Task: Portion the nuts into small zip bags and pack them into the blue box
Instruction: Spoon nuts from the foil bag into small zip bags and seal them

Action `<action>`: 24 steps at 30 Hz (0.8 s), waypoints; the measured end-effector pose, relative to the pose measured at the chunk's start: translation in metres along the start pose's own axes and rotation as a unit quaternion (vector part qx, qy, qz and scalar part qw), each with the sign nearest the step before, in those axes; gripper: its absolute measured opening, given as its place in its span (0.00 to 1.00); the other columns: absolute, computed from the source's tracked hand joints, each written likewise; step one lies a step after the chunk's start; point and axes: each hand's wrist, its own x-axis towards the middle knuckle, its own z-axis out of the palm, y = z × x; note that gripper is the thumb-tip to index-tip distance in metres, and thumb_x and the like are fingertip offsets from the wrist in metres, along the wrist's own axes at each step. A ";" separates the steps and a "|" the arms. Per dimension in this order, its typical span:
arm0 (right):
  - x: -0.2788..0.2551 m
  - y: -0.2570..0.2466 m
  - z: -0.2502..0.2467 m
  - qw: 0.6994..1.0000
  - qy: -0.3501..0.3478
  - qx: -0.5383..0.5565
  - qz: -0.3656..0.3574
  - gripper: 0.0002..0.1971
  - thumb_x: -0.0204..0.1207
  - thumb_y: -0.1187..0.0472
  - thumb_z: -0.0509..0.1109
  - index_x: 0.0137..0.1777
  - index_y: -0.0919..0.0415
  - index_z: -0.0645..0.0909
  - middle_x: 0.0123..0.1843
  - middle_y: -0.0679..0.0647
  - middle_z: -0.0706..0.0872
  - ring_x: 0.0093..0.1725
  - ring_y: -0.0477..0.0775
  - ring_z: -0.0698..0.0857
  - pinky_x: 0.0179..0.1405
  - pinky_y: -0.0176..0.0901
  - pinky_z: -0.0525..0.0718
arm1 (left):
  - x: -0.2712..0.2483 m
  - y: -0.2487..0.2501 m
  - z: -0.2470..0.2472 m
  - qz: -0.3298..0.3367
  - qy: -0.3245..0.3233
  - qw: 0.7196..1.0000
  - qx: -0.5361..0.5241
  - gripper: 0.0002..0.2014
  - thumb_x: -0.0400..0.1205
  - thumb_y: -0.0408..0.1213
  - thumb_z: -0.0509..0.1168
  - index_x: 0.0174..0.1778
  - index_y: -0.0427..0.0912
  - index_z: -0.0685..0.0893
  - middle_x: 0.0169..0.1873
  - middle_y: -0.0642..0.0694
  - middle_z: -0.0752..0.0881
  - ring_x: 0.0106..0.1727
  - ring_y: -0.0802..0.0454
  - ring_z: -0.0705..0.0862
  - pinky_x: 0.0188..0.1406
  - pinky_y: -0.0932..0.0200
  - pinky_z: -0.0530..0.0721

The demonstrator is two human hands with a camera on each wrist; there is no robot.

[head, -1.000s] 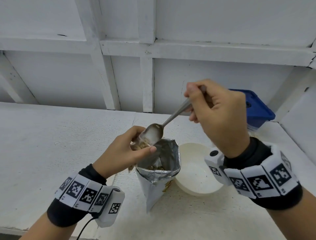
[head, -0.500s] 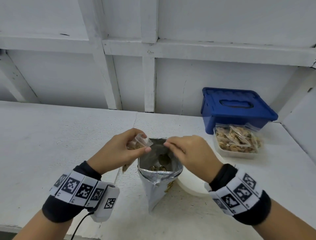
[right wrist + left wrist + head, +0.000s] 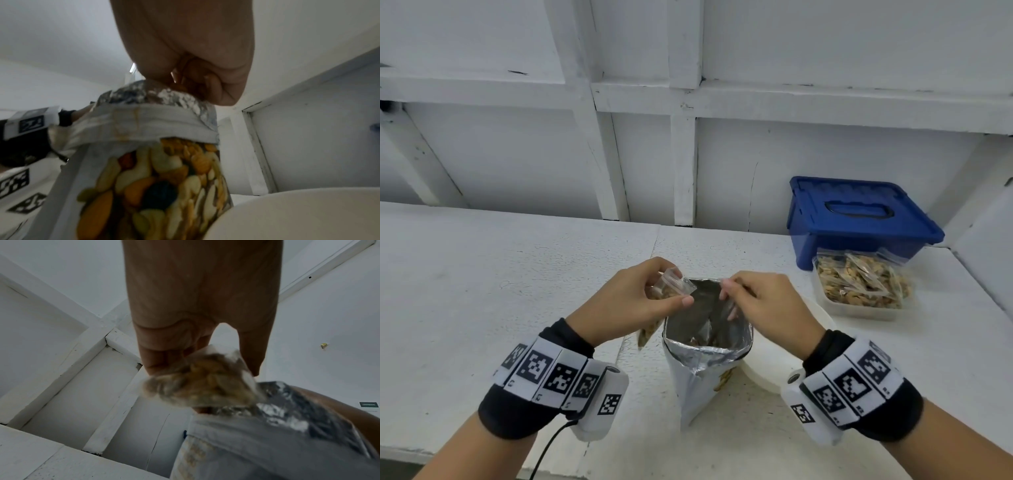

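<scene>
I see the left hand (image 3: pixel 633 301) pinching a small zip bag (image 3: pixel 673 286), part-filled with nuts, its mouth held up beside the foil nut pouch (image 3: pixel 705 346), probably ready for the next scoop. Right hand (image 3: pixel 767 305) is curled at the pouch rim; what it grips, I can't tell. White bowl (image 3: pixel 767 370) sits just beside the pouch. Far right: tub of filled bags (image 3: pixel 859 284) in front of the lidded blue box (image 3: pixel 859 216) on the tabletop (image 3: pixel 482 291).

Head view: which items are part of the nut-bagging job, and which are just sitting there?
In the job:
small zip bag, in left hand
foil nut pouch, right hand at its rim
blue box
tub of filled bags

Just there:
white bowl
white table
</scene>
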 end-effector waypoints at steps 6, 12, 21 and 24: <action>0.001 0.008 -0.027 0.985 0.099 0.115 0.085 0.15 0.82 0.56 0.60 0.36 0.57 0.82 0.27 0.54 0.86 0.19 0.40 0.75 0.21 0.26 0.71 | -0.002 0.002 -0.001 -0.001 -0.008 1.000 -0.006 0.17 0.70 0.53 0.70 0.52 0.54 0.78 0.39 0.57 0.86 0.39 0.66 0.84 0.35 0.75 0.78; -0.004 0.020 -0.037 0.957 0.170 0.188 0.138 0.15 0.82 0.58 0.59 0.37 0.61 0.81 0.24 0.55 0.85 0.18 0.44 0.76 0.18 0.35 0.71 | -0.004 0.004 -0.003 0.008 -0.029 1.000 0.004 0.19 0.71 0.54 0.71 0.54 0.54 0.77 0.38 0.58 0.85 0.37 0.68 0.83 0.32 0.74 0.77; -0.010 0.011 -0.061 0.944 0.244 0.192 0.109 0.15 0.82 0.59 0.60 0.38 0.65 0.81 0.25 0.56 0.85 0.18 0.44 0.76 0.16 0.32 0.74 | -0.006 0.007 -0.010 0.039 -0.034 0.985 0.166 0.35 0.58 0.72 0.57 0.57 0.57 0.77 0.47 0.65 0.80 0.47 0.63 0.79 0.42 0.68 0.76; -0.011 0.003 -0.070 0.939 0.267 0.196 0.097 0.15 0.83 0.59 0.59 0.38 0.66 0.81 0.26 0.58 0.85 0.17 0.43 0.76 0.16 0.32 0.75 | -0.007 0.012 -0.010 0.047 -0.046 0.974 0.215 0.35 0.61 0.70 0.58 0.62 0.55 0.76 0.49 0.66 0.76 0.49 0.64 0.76 0.46 0.67 0.75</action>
